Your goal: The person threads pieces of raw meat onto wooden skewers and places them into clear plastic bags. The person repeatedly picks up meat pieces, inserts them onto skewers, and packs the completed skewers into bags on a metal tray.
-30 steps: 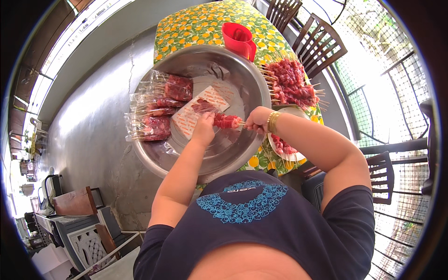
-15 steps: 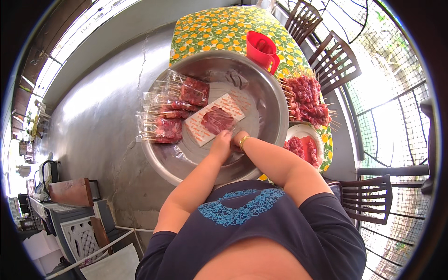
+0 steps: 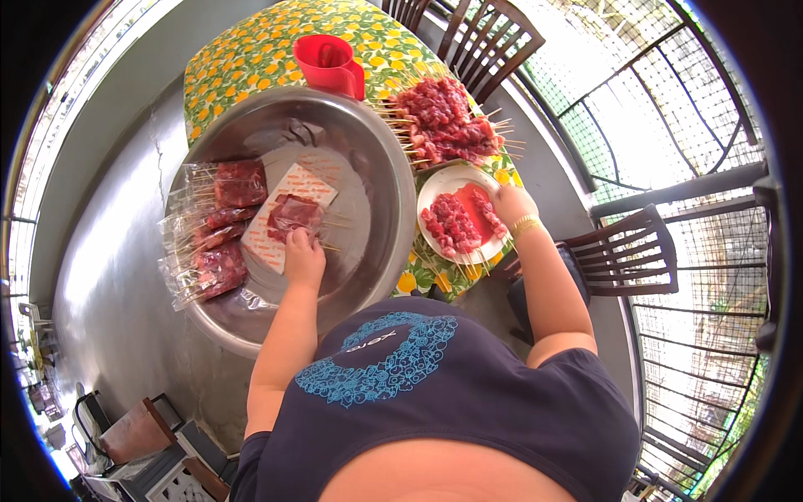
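In the large steel basin (image 3: 393, 276), a plastic bag of meat skewers (image 3: 294, 217) lies on a white board with orange marks (image 3: 311, 186). Its bare sticks point right. My left hand (image 3: 304, 258) has its fingers closed at the bag's near edge. My right hand (image 3: 516, 209) is at the right rim of a white plate (image 3: 446, 177) holding raw meat skewers (image 3: 456, 224). Its fingers are bent toward the rightmost meat, and what they grip is hidden. Several bagged skewer bundles (image 3: 222, 272) lie along the basin's left side.
Beyond the plate, a heap of raw meat skewers (image 3: 443, 121) has sticks poking out both ways. A red pitcher (image 3: 330, 67) stands behind the basin on the lemon-patterned tablecloth (image 3: 242, 50). Dark wooden chairs (image 3: 623, 251) stand along the right side.
My right hand has left the bag and moved right to the plate. My left hand stays at the bag's near edge. The view has swung right, so the basin appears farther left.
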{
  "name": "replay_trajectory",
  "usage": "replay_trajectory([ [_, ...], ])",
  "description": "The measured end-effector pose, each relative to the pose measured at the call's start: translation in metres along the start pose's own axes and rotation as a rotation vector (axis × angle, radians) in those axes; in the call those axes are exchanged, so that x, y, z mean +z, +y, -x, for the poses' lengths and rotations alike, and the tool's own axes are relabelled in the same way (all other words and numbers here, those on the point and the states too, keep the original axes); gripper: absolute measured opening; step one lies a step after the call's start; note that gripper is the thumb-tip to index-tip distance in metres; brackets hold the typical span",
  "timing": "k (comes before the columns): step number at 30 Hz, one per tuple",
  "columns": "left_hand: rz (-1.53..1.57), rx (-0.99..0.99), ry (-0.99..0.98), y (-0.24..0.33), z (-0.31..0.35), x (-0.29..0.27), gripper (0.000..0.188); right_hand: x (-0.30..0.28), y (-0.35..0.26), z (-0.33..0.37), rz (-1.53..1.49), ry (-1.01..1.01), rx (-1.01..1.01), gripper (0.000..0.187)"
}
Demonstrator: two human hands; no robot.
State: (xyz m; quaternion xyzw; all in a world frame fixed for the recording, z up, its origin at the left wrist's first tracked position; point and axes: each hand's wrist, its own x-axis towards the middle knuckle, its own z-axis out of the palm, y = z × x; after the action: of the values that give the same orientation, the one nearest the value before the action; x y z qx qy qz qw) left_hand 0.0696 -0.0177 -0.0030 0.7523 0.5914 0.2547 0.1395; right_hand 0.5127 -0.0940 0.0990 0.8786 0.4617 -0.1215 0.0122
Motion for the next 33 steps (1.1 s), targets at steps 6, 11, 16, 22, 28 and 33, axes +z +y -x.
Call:
replay_trajectory([
  [6, -0.056, -0.068, -0.095, 0.008, -0.002, -0.003, 0.018, 0.097, 0.073, 0.088, -0.325, -0.260, 0.013, 0.032],
  [11, -0.110, -0.024, -0.093, 0.012, -0.002, -0.006, 0.017, 0.128, 0.061, 0.111, -0.775, -0.371, 0.336, 0.032],
  [16, -0.167, -0.028, -0.116, 0.010, -0.003, -0.009, 0.017, 0.127, 0.068, 0.100, -0.973, -0.418, 0.452, 0.030],
  [22, -0.194, -0.016, -0.110, 0.010, -0.004, -0.011, 0.014, 0.125, 0.079, 0.087, -1.145, -0.423, 0.465, 0.027],
  [28, -0.175, -0.012, -0.100, 0.011, -0.004, -0.012, 0.013, 0.118, 0.087, 0.087, -1.437, -0.405, 0.579, 0.013],
  [33, -0.177, -0.016, -0.105, 0.012, -0.003, -0.013, 0.016, 0.116, 0.097, 0.088, -1.490, -0.431, 0.618, 0.011],
])
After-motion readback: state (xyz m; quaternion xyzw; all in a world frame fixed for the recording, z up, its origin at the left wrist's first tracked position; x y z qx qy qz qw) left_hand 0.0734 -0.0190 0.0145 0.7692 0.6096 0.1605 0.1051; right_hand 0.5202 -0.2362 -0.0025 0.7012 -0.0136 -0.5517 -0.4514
